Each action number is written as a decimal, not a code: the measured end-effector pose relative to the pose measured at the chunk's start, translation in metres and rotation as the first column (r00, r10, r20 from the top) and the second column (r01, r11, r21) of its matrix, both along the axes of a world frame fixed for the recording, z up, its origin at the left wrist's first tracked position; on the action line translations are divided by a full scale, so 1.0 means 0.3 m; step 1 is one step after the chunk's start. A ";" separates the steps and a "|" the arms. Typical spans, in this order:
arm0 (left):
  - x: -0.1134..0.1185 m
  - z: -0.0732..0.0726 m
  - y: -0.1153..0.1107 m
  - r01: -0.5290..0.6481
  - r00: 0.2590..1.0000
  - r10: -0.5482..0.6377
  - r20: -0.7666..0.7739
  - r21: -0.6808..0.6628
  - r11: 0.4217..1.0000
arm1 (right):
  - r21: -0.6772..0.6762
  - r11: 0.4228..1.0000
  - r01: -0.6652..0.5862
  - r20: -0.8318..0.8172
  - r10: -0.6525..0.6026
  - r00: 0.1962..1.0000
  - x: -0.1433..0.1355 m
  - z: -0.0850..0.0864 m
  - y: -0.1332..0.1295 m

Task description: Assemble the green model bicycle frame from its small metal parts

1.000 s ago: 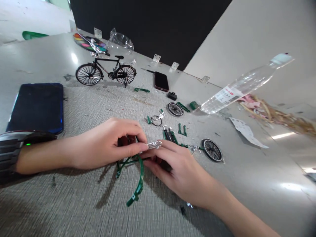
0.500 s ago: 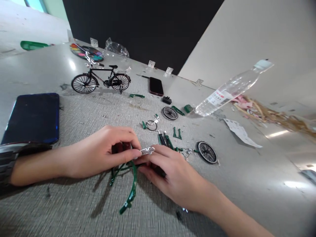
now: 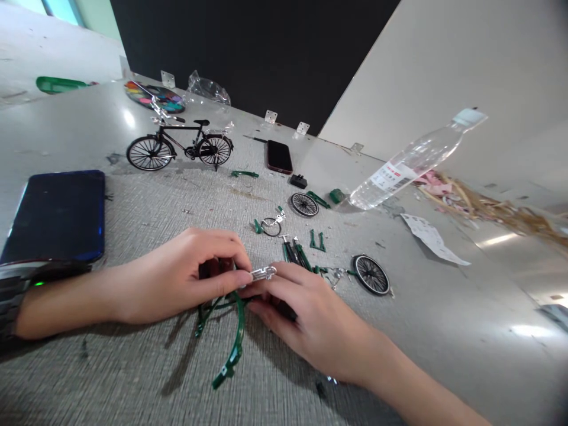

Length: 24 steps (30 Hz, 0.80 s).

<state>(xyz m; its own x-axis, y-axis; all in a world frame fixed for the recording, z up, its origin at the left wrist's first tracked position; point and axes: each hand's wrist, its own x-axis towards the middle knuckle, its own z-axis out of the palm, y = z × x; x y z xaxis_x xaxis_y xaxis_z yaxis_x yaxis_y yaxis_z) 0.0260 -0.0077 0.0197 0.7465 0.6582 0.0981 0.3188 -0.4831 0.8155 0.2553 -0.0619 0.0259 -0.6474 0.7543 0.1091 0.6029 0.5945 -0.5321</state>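
My left hand (image 3: 190,278) is closed, thumb and forefinger pinching a small silver bicycle part (image 3: 263,273). Against it, my right hand (image 3: 310,313) is closed around the green model bicycle frame (image 3: 222,305), most of which the fingers hide. A curved green mudguard (image 3: 234,355) sticks out from the frame toward me. Just beyond my hands lie dark and green rods (image 3: 298,253), a green forked piece (image 3: 318,240) and a wheel (image 3: 371,275) joined to other parts. Another wheel (image 3: 305,204) lies farther back.
An assembled black model bicycle (image 3: 181,145) stands at the back left, near a dark blue-edged tablet (image 3: 57,216). A phone (image 3: 279,156) lies toward the back. On the right are a tilted clear bottle (image 3: 412,157) and a printed sheet (image 3: 432,238).
The view has shifted very slightly. Both hands keep the same grip on the silver part and the green frame, with hardly any movement.
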 end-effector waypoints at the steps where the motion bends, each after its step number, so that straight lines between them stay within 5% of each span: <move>1: 0.000 0.001 0.000 0.001 1.000 -0.001 -0.001 -0.002 1.000 | -0.001 1.000 -0.001 -0.001 0.001 1.000 0.000 0.000 0.000; 24: -0.001 0.001 0.004 -0.003 1.000 0.003 -0.001 0.037 0.999 | -0.002 1.000 0.000 -0.010 0.000 1.000 0.000 0.002 -0.003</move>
